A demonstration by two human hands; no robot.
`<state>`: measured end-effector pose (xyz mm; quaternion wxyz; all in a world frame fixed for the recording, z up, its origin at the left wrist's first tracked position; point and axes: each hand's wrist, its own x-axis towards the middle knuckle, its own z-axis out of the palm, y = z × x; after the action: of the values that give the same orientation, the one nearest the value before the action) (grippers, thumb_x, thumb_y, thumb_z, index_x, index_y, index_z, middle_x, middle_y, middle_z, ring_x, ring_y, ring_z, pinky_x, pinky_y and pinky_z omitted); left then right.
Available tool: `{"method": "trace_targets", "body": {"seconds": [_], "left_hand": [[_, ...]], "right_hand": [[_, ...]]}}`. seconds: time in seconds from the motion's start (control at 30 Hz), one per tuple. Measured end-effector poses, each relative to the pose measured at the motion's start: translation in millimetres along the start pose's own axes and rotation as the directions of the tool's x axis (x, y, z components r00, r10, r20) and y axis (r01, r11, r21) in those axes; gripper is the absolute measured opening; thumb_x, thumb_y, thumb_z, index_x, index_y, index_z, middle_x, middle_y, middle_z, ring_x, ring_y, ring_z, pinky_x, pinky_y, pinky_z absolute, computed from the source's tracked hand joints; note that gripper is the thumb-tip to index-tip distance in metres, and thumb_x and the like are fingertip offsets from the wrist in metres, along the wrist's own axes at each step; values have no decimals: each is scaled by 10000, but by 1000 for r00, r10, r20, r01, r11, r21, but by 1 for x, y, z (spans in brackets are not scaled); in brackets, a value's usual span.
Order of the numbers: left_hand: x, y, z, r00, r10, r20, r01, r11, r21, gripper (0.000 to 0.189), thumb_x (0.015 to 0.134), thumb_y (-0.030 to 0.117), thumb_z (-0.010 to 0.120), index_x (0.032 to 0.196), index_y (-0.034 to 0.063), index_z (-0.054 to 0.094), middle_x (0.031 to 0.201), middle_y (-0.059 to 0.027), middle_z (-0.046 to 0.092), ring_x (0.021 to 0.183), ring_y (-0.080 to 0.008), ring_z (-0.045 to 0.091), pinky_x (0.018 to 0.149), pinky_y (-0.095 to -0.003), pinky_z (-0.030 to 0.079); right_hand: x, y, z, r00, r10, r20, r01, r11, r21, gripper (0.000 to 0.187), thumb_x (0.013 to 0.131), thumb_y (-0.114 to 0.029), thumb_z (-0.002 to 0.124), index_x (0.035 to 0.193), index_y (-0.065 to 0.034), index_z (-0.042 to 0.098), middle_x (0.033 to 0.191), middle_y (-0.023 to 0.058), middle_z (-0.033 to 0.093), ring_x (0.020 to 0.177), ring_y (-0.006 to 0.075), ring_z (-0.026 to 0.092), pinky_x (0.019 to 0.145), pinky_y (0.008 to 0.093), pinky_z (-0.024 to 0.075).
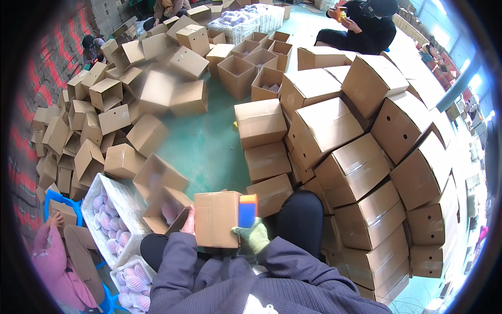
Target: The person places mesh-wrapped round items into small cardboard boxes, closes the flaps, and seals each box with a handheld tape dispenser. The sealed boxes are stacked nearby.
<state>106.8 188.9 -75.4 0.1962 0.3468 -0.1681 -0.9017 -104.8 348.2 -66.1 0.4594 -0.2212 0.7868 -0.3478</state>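
Note:
A closed cardboard box (217, 219) with clear tape across it stands in front of my body, between my knees. My left hand (189, 220) lies against its left side, beside an open cardboard box (164, 214) that holds fruit in foam net. My right hand (253, 235), in a pale green glove, is at the box's right side and grips a blue and orange tape dispenser (247, 212). Its thumb reaches the face of the box. The underside of the box is hidden.
Stacked closed boxes (359, 168) rise at my right. Empty boxes (106, 94) are heaped at the left. A white crate (129, 219) of net-wrapped fruit stands by my left knee. A person in pink (59, 267) sits at the left; a person in black (364, 31) sits ahead.

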Motion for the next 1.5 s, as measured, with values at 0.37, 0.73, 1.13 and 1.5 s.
{"method": "trace_targets", "body": {"seconds": [0.37,0.73,1.13,1.5], "left_hand": [[189,104,200,895,172,412,-446,360,820,533,874,144,727,1381,49,594,1274,-71,679,1127,-147,642,991,-311,512],[235,15,119,879,477,-12,-390,733,558,974,876,457,778,1564,24,241,1493,-180,453,1371,-246,442,1165,-363,328],[204,14,101,945,310,108,-320,795,515,762,960,261,699,1558,24,290,1559,-163,394,1400,-255,438,1139,-359,375],[-38,165,-91,934,336,-121,191,-186,964,411,789,199,827,1118,17,660,1071,-113,721,1011,-209,689,916,-355,545]], "right_hand": [[70,-53,-57,788,90,-609,450,591,670,204,841,-144,815,984,-70,690,875,-6,676,704,170,597,700,349,499],[89,-38,-34,894,165,-416,277,527,804,310,893,-78,754,1146,9,595,1041,96,691,923,211,679,866,361,553],[71,-34,-23,959,-16,-282,245,539,806,416,897,-142,747,1252,13,597,1111,122,700,1009,239,683,923,380,544],[35,-26,7,999,-49,-24,52,715,697,327,891,-161,762,1161,-31,631,980,88,711,846,206,694,792,357,569]]}}
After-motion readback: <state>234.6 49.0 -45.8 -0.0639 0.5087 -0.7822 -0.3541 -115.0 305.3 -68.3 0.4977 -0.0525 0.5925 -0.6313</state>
